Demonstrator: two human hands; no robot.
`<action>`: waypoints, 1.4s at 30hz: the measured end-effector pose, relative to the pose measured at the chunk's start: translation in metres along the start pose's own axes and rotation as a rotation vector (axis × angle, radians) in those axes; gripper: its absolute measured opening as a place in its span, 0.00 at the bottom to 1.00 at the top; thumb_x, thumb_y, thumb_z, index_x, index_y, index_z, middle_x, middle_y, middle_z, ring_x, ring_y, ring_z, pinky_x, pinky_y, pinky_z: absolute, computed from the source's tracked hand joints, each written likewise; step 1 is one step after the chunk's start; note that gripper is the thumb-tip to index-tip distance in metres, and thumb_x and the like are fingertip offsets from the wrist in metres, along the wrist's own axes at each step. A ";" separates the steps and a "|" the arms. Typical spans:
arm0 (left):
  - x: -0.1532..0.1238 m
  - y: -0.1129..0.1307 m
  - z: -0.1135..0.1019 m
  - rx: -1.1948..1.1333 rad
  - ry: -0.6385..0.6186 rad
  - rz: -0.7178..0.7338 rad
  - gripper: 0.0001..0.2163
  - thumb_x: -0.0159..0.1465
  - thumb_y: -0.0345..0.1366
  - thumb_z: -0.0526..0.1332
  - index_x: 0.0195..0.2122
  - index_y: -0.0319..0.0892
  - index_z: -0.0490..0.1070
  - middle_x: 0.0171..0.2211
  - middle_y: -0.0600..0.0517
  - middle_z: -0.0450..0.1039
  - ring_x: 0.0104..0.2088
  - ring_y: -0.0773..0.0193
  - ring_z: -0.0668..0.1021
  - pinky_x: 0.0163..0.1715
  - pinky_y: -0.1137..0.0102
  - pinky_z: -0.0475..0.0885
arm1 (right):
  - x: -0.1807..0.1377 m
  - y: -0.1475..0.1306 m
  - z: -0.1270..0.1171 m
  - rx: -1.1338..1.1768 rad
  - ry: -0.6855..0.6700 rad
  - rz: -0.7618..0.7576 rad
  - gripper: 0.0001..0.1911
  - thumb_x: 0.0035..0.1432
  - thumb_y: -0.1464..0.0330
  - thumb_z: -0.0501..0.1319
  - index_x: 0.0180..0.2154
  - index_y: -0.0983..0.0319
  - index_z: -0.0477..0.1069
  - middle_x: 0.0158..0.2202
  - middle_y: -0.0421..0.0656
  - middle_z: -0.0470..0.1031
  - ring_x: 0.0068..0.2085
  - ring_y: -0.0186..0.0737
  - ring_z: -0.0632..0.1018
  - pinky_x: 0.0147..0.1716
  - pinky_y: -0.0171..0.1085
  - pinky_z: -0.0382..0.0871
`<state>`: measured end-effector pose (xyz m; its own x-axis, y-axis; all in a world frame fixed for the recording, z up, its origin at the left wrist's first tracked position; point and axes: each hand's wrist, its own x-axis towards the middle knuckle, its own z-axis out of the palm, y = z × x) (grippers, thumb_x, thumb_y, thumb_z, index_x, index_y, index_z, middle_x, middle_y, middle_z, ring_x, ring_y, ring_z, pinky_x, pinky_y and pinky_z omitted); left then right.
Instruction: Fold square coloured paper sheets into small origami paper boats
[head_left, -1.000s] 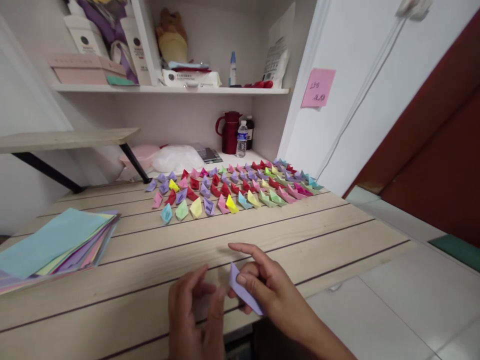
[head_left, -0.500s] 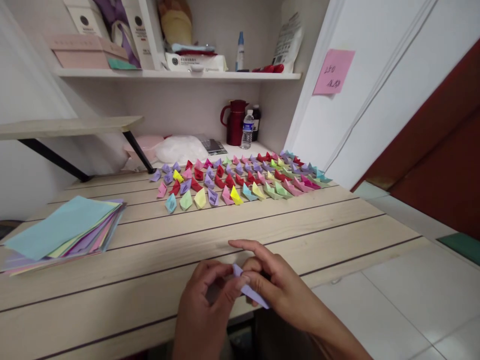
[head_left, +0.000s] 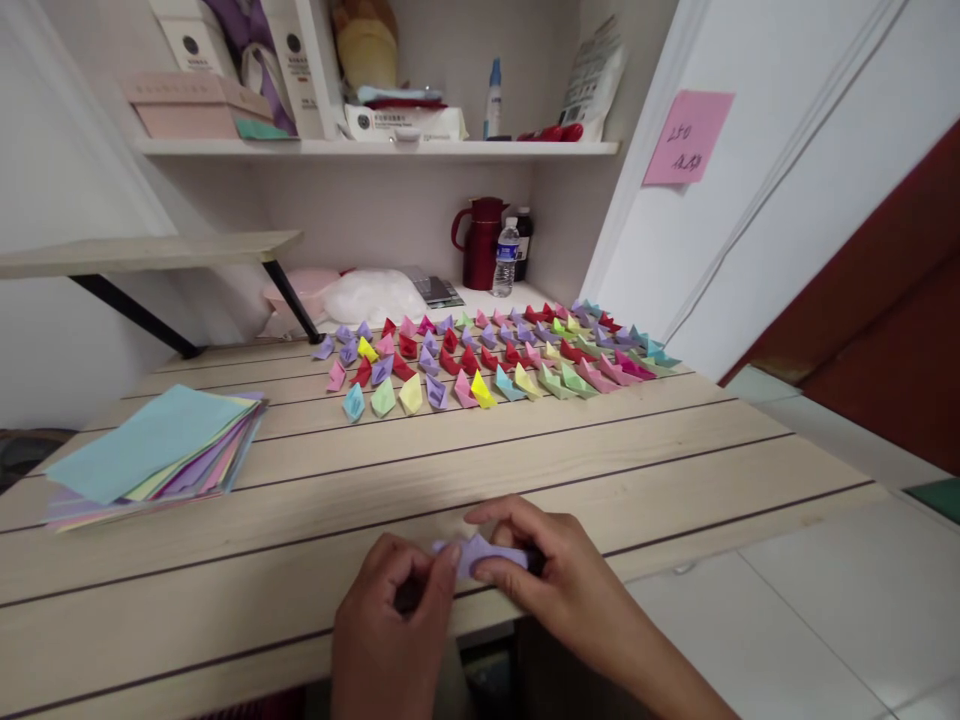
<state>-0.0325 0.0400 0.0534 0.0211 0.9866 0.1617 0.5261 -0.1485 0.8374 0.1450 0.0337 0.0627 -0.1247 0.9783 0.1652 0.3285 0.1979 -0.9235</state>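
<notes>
the folded paper [head_left: 478,552] sits between the hands, above the near edge of the table [head_left: 420,465], its long axis running left to right. neither hand is nearer: the left hand [head_left: 401,605] pinches one end between thumb and finger, the right hand [head_left: 551,560] grips the other. it looks pale purple, narrow, with a small peak along its top.

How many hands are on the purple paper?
2: the left hand pinches the left end of the purple paper, and the right hand holds its right end.
</notes>
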 end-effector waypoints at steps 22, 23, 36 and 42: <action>-0.037 -0.064 0.015 0.755 0.208 0.816 0.23 0.67 0.28 0.55 0.63 0.46 0.64 0.61 0.57 0.71 0.71 0.71 0.52 0.71 0.52 0.37 | -0.021 0.020 -0.030 -0.706 0.432 -0.333 0.14 0.65 0.74 0.55 0.47 0.56 0.75 0.48 0.49 0.72 0.48 0.49 0.76 0.45 0.46 0.73; -0.037 -0.063 0.015 0.743 0.204 0.801 0.23 0.67 0.27 0.55 0.64 0.47 0.64 0.61 0.57 0.71 0.70 0.70 0.55 0.71 0.53 0.37 | -0.029 0.022 -0.030 -0.660 0.432 -0.363 0.15 0.65 0.75 0.56 0.47 0.55 0.75 0.47 0.48 0.73 0.48 0.47 0.77 0.44 0.44 0.74; -0.037 -0.063 0.012 0.792 0.168 0.800 0.26 0.65 0.26 0.56 0.64 0.49 0.63 0.61 0.55 0.71 0.64 0.63 0.68 0.71 0.51 0.36 | -0.035 0.014 0.004 -0.519 0.096 -0.152 0.21 0.66 0.68 0.61 0.58 0.49 0.66 0.55 0.46 0.68 0.56 0.51 0.71 0.54 0.50 0.69; -0.037 -0.060 0.014 0.748 0.199 0.792 0.23 0.67 0.28 0.56 0.63 0.50 0.65 0.59 0.56 0.73 0.60 0.65 0.72 0.71 0.53 0.36 | -0.025 0.007 0.006 -0.529 0.072 -0.094 0.07 0.62 0.71 0.65 0.40 0.56 0.69 0.50 0.46 0.71 0.52 0.51 0.72 0.48 0.50 0.67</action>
<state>-0.0527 0.0134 -0.0102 0.4771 0.5922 0.6494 0.8067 -0.5884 -0.0561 0.1446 0.0100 0.0503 -0.1183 0.9529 0.2792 0.7477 0.2705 -0.6065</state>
